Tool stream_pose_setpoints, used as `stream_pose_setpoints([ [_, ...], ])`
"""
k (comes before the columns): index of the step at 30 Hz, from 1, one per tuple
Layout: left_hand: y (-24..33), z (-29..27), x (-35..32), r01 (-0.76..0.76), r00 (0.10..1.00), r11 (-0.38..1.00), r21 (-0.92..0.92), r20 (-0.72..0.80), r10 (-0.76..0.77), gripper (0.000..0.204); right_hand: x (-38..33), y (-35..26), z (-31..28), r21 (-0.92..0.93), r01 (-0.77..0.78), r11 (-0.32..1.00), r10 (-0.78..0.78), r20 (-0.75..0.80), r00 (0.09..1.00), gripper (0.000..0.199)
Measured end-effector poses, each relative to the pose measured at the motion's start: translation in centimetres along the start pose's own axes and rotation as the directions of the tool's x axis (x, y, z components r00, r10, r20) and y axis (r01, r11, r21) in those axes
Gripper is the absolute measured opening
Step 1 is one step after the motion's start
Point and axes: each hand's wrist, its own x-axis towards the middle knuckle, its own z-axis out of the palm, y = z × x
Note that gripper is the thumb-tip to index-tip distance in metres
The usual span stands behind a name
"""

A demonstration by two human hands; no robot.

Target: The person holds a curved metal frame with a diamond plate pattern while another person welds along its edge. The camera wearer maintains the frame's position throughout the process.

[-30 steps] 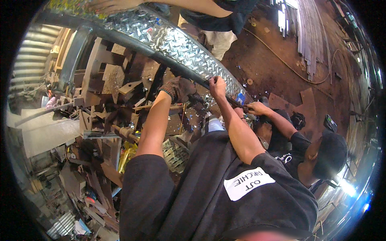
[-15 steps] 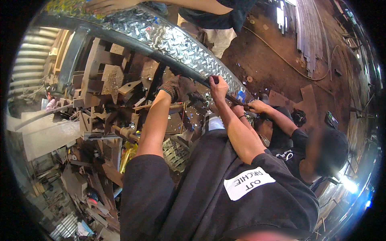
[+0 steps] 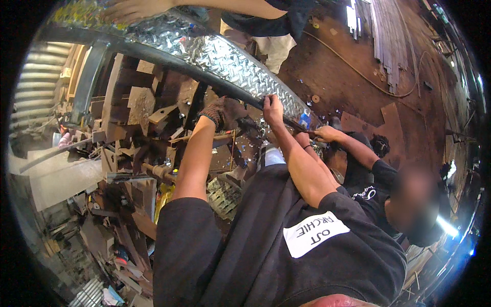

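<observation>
Metal sheet [image 3: 225, 59]: long strip of shiny tread-pattern plate, running from the upper left down to the middle right of the view, with a dark edge along its lower side. Left hand [image 3: 221, 111]: wearing a dark knit work glove, raised to the lower edge of the sheet, fingers curled around a dark part just under that edge; what exactly it clasps cannot be told. Right hand [image 3: 272, 108]: bare, clenched on the lower edge of the sheet just beside the gloved hand, fingers wrapped over the rim. Second person [image 3: 394, 189]: in a dark shirt, low at the right, one hand [image 3: 325, 133] reaching to the sheet's lower end, near the wearer's right forearm. Third person [image 3: 266, 20]: standing at the far side of the sheet, one hand [image 3: 130, 9] laid flat on its upper left part. Scrap pile [image 3: 138, 133]: rusty brown offcuts, plates and bars heaped under and to the left of the sheet. Floor [image 3: 368, 56]: reddish-brown, beyond the sheet, with a thin cable [image 3: 358, 71] curving across it. Planks [image 3: 381, 25]: a stack of long pale boards at the upper right.
</observation>
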Motion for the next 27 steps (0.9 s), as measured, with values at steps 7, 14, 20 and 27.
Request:
stream_pose_setpoints([
  [7, -0.2, -0.1, 0.9, -0.071, 0.987, 0.993, 0.097, 0.154, 0.055, 0.031, 0.4, 1.2, -1.0, 0.199, -0.045, 0.979, 0.041, 0.024, 0.999, 0.022],
  [14, -0.1, -1.1, 0.7, -0.028, 0.976, 0.992, 0.126, 0.217, 0.0, 0.033, -0.7, -0.5, -0.8, -0.154, 0.12, 0.981, -0.133, -0.078, 0.988, 0.02],
  [20, 0.2, -1.9, 0.4, 0.083, 0.974, 0.987, 0.14, 0.199, -0.11, 0.03, -0.4, -1.0, -0.2, -0.142, 0.124, 0.982, -0.144, -0.133, 0.981, 0.017],
  [27, 1.3, -2.8, 0.4, 0.201, 0.953, 0.976, -0.08, 0.248, -0.175, 0.028, 0.2, -1.4, -0.7, -0.061, -0.065, 0.996, 0.068, 0.058, 0.996, 0.027],
])
